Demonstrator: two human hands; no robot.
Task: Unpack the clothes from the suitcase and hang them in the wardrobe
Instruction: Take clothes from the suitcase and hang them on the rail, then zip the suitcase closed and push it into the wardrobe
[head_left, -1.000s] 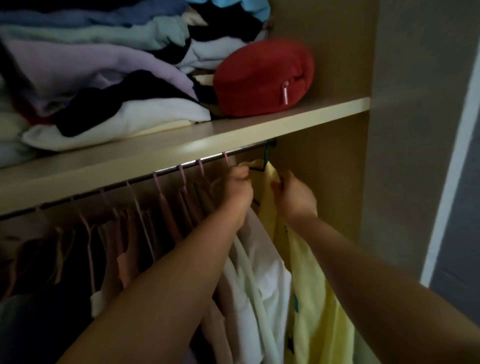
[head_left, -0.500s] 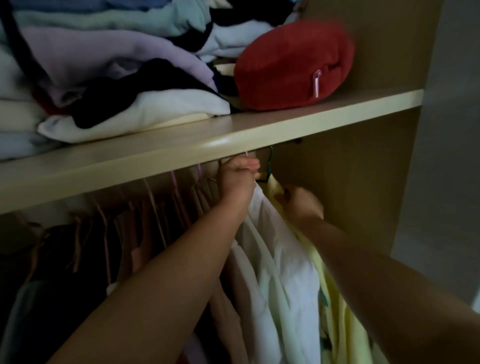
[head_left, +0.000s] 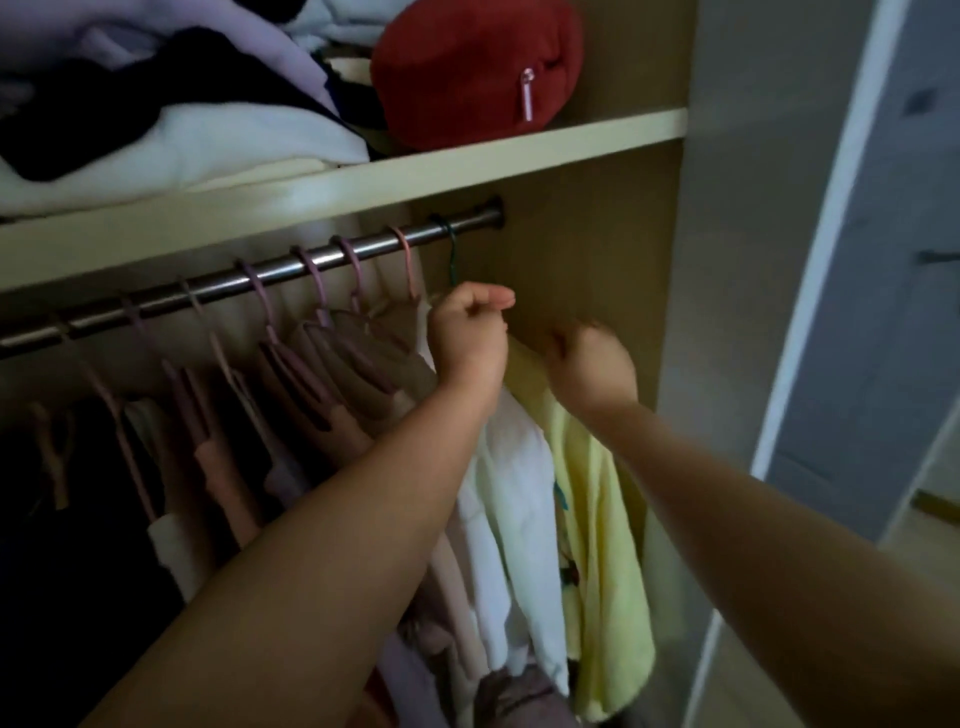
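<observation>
**A:** Well, what might slip?

**B:** The yellow shirt (head_left: 597, 519), hanging at the right end of the rail (head_left: 291, 270). The left hand (head_left: 467, 338) pinches the neck of its green hanger (head_left: 453, 260). The right hand (head_left: 592, 366) is blurred at the shoulder, grip unclear. A tug could unhook it.

**A:** Around?

**B:** Dim wardrobe (head_left: 571, 234); folded clothes (head_left: 208, 135) and a red pouch (head_left: 467, 73) on the shelf (head_left: 519, 150) above.

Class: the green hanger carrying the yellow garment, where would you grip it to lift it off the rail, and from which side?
Probably the thin neck of the green hanger, just under its hook, coming from the front. Pink hangers crowd its left, the yellow garment covers its shoulders, and the hook sits over the rail, so lift upward.
</observation>
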